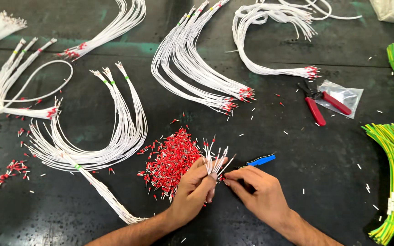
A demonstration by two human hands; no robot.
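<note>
Left hand [196, 189] closed around a wire bundle [214, 159], stripped ends fanning up toward one o'clock; right hand [257, 190] just beside it at three o'clock, fingertips pinched narrow on something small — I cannot tell what; the ferrule pile [172, 161] lies at eleven o'clock from the left hand — nearer that hand; blue tool [261, 160] at twelve of the right.
</note>
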